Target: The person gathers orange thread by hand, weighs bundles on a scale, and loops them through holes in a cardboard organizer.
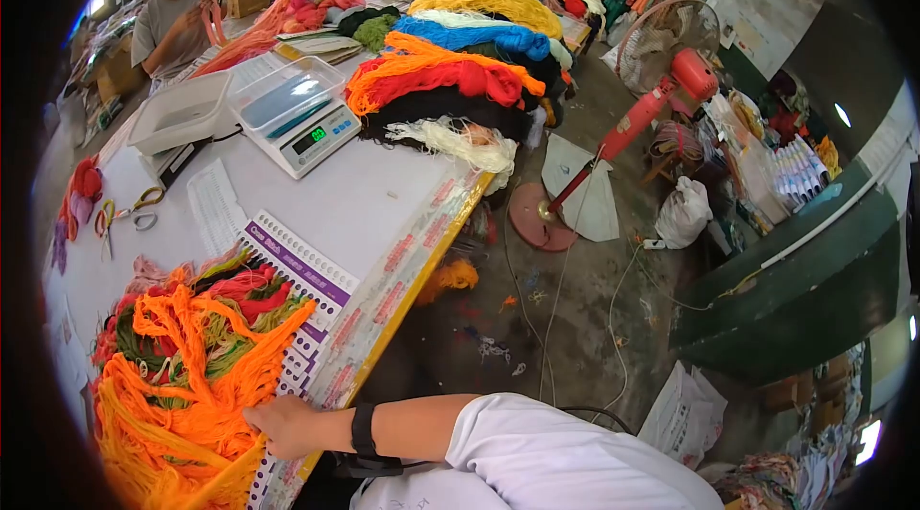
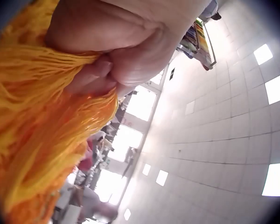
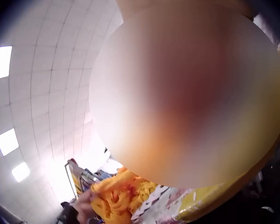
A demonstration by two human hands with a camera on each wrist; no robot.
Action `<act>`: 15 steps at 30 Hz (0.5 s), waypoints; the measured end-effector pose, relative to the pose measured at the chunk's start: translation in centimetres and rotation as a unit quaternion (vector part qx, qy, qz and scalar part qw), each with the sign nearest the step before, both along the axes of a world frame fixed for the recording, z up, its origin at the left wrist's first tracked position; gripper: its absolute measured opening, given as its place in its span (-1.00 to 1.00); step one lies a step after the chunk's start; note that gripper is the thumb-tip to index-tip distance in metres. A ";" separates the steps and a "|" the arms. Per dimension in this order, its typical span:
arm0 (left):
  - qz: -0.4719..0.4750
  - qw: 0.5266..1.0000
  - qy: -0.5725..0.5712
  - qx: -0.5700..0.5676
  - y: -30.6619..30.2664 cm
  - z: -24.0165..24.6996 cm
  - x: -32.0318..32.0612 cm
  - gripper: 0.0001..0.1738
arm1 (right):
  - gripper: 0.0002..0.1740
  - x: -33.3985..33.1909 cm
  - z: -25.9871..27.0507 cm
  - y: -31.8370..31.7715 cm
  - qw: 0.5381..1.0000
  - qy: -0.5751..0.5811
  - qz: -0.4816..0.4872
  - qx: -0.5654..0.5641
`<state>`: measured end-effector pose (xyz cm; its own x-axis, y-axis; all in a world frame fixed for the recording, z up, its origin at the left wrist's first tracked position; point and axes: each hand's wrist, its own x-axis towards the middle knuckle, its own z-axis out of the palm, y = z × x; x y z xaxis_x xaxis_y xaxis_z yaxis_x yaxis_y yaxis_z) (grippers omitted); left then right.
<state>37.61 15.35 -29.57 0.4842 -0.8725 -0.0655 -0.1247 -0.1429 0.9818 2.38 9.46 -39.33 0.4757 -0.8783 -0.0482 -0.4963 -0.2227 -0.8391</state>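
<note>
Gripping yarn (image 2: 37, 107), the left hand (image 2: 119, 42) curls its fingers round strands at upper left in its wrist view. In the head view, the right hand (image 1: 289, 426) pinches the orange pile (image 1: 182, 395) at lower left, beside a purple-and-white card (image 1: 302, 266).
</note>
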 end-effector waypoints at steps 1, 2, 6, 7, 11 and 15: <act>-0.010 0.999 -0.022 -0.021 -1.3 1.6 0.2 -0.39 | -0.64 -0.2 0.7 0.3 1.000 0.012 -0.009 -0.004; -0.025 0.998 -0.050 -0.040 -2.8 3.2 0.2 -0.39 | -0.62 -0.1 1.1 0.6 1.000 0.022 -0.017 -0.008; -0.075 0.981 -0.140 -0.110 -8.3 7.5 0.8 -0.40 | -0.56 0.3 1.0 1.0 0.998 0.035 -0.044 -0.039; -0.069 0.978 -0.161 -0.116 -9.6 7.9 1.4 -0.43 | -0.54 -0.2 2.0 1.0 0.998 0.038 -0.039 -0.023; -0.005 0.979 -0.171 -0.110 -15.9 1.5 7.7 -0.57 | -0.55 -0.2 1.6 1.4 0.997 0.042 -0.025 -0.068; -0.202 0.964 0.151 -0.081 -9.2 -2.1 -0.2 -0.47 | -0.70 0.4 -1.0 1.4 0.985 0.022 -0.030 -0.170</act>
<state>37.45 6.17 -31.63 0.0821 -0.9966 0.0016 0.1577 0.0146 0.9874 2.80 10.91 -40.30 0.4269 -0.8735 0.2339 -0.5519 -0.4566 -0.6978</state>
